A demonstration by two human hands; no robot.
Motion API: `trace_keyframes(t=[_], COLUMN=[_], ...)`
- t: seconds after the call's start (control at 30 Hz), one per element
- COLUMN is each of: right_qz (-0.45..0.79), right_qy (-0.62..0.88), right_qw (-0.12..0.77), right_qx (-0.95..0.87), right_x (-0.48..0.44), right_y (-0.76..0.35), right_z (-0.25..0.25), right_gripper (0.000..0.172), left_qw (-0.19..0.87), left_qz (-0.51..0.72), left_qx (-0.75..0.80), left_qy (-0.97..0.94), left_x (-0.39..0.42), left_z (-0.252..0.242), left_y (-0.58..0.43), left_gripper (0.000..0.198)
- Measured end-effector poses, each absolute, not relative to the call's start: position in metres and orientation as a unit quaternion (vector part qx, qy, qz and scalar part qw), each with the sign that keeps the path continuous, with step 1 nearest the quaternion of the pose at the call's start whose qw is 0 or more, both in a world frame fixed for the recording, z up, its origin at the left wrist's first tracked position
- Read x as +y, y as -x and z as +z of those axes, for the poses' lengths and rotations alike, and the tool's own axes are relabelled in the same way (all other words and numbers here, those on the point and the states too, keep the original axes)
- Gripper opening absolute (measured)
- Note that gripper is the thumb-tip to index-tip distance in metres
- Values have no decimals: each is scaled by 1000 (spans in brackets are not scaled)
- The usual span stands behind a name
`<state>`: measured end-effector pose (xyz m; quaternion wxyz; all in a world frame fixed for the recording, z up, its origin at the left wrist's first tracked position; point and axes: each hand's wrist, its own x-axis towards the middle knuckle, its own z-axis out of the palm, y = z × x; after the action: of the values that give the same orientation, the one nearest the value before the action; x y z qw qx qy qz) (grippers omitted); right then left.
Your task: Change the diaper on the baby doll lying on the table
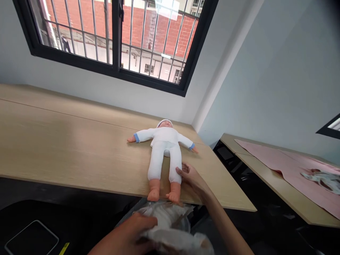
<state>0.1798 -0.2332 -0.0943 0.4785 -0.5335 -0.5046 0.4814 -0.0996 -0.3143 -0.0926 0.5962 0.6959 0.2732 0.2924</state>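
The right hand (190, 175), half open, rests against the baby doll's (164, 145) leg just ahead of it. The left hand (127, 233) grips a crumpled white cloth (170, 226) below the doll's feet. Sliding the cloth underneath would likely call for raising the legs.

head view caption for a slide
Doll on wooden table, right hand at its leg, left hand holding a white bundle

Plain indoor workroom — long wooden worktops (66, 141) along bare pale walls (278, 88). Barred window (114, 35) facing a brick building.
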Motion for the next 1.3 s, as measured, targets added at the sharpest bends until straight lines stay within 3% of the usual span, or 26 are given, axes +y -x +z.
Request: trace_keyframes(t=[0.07, 0.13, 0.2, 0.27, 0.43, 0.53, 0.7, 0.8, 0.97, 1.17, 1.3], right_qz=[365, 321, 365, 395, 385, 464, 516, 455, 332, 484, 529], right_qy=[580, 580, 536, 508, 486, 458, 464, 508, 565, 490, 459], right_qw=[513, 524, 503, 495, 572, 540, 496, 523, 601, 631, 637], right_qx=[-516, -535, -571, -584, -538, -533, -523, -511, -457, -355, -322], right_x=[-247, -269, -298, -324, -356, -359, -366, -364, -350, -338, -332], right_y=[-186, -191, -190, -187, -181, -176, -144, -130, -139, -141, -141], right_z=[-84, -68, -55, -49, -66, -74, -72, -73, -86, -102, -105], right_gripper=[79, 74, 65, 69, 79, 82, 70, 58, 52, 70, 84], left_qw=[604, 624, 651, 666, 703, 698, 659, 649, 615, 821, 899], left_qz=[293, 330, 382, 425, 443, 456, 459, 441, 523, 425, 322], left_qx=[288, 292, 283, 279, 270, 276, 285, 297, 357, 232, 172], left_qy=[-683, -645, -592, -546, -487, -479, -524, -544, -469, -302, -242], left_x=[-309, -304, -300, -298, -305, -307, -304, -302, -285, -259, -256], left_z=[-88, -84, -79, -72, -53, -46, -47, -52, -63, -81, -86], left_y=[96, 89, 81, 74, 66, 67, 67, 72, 86, 77, 58], left_gripper=[23, 33, 40, 42, 42, 50, 62, 61, 52, 22, 30])
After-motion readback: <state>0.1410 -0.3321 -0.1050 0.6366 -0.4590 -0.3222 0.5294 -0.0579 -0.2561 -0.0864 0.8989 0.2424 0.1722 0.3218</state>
